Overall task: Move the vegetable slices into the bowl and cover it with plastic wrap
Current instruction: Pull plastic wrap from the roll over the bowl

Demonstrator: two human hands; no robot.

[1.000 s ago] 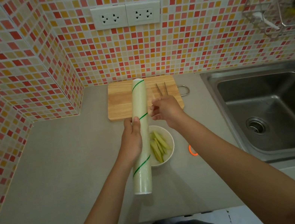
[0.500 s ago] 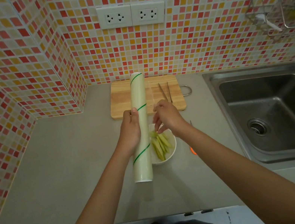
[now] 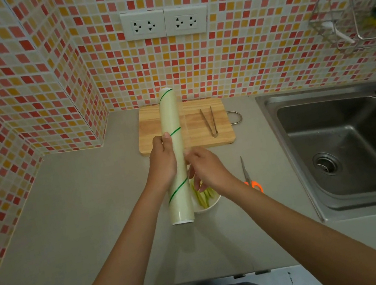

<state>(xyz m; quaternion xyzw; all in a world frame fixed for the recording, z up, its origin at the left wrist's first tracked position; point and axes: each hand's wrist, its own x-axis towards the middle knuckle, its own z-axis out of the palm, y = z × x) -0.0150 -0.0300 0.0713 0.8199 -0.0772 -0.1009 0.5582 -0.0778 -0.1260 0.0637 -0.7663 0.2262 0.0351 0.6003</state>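
Since the earlier frame the right hand (image 3: 205, 168) has dropped from the cutting board (image 3: 194, 126) toward the white bowl (image 3: 209, 205), fingers loosely spread at the plastic wrap roll (image 3: 174, 159), its grip unclear. Left hand (image 3: 164, 164) is clamped round the roll's middle, held lengthwise over the counter (image 3: 81, 211). Vegetable slices (image 3: 204, 196) lie in the bowl (partly hidden), directly below both hands.

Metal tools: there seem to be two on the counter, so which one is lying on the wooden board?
The tongs lie on the cutting board. The orange-handled scissors lie on the bare counter instead.
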